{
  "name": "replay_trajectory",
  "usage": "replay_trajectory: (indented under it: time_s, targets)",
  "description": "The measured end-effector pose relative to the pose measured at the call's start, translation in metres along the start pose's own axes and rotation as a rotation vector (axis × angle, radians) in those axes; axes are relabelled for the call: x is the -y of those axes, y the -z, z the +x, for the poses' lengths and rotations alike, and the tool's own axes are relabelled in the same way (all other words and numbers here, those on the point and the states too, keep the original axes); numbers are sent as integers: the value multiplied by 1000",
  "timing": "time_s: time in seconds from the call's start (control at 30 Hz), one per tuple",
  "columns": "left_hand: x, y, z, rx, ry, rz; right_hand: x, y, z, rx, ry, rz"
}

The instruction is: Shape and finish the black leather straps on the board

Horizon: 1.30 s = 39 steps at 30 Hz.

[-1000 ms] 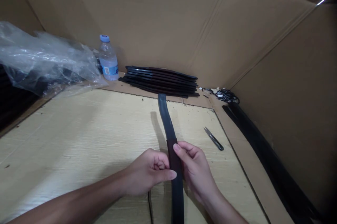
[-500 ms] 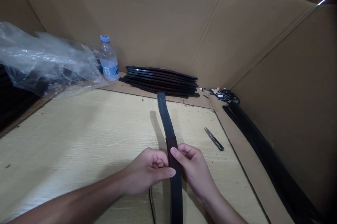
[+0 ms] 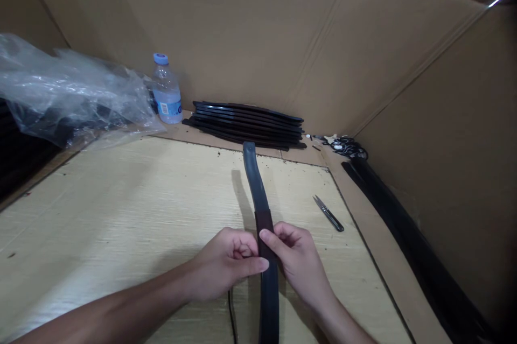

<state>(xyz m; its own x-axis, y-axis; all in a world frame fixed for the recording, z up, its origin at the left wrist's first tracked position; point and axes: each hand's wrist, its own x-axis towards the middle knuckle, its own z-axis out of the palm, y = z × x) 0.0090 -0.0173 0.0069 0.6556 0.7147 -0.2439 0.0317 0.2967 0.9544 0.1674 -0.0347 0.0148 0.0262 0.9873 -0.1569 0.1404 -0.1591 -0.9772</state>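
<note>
A long black strap-like strip (image 3: pixel 255 180) runs from the bottom edge of the view up toward the back of the board, its far end slightly curved. Around its middle sits a dark brown sleeve (image 3: pixel 264 220). My left hand (image 3: pixel 230 263) grips the strip from the left, thumb on top and fingers curled. From the right, my right hand (image 3: pixel 297 258) pinches the brown sleeve, thumb above and fingers beneath. Below my left hand a thin black cord (image 3: pixel 231 317) hangs down. Small thread snips (image 3: pixel 328 213) lie to the right of my right hand.
A stack of dark strips (image 3: pixel 248 123) lies at the back, beside a water bottle (image 3: pixel 167 93). Clear plastic wrap (image 3: pixel 81 96) covers dark strips at left. Tangled cords (image 3: pixel 345 146) and long black strips (image 3: pixel 396 231) line the right side. Cardboard walls (image 3: pixel 242 26) enclose the board.
The far end of the strip has shifted very slightly right. My right thumb has slid a little left on the sleeve; both grips hold.
</note>
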Motion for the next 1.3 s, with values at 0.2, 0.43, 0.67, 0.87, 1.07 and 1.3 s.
replay_trajectory:
  time_s: [0.2, 0.43, 0.67, 0.87, 1.07, 1.3]
  targets:
    - [8, 5, 4, -30, -72, -276, 3, -7, -7, 185, -103, 228]
    - [16, 8, 8, -151, -140, -297, 5, -14, -16, 170, -484, 475]
    - [14, 6, 10, -185, -184, -395, 5, -9, -15, 226, -348, 531]
    - [14, 6, 9, -88, -143, -477, 5, -6, -18, 336, -378, 525]
    - [14, 8, 6, -30, -64, -416, 3, -6, -17, 438, -327, 546]
    - [20, 9, 8, -63, -79, -417, 5, -7, -16, 373, -189, 512]
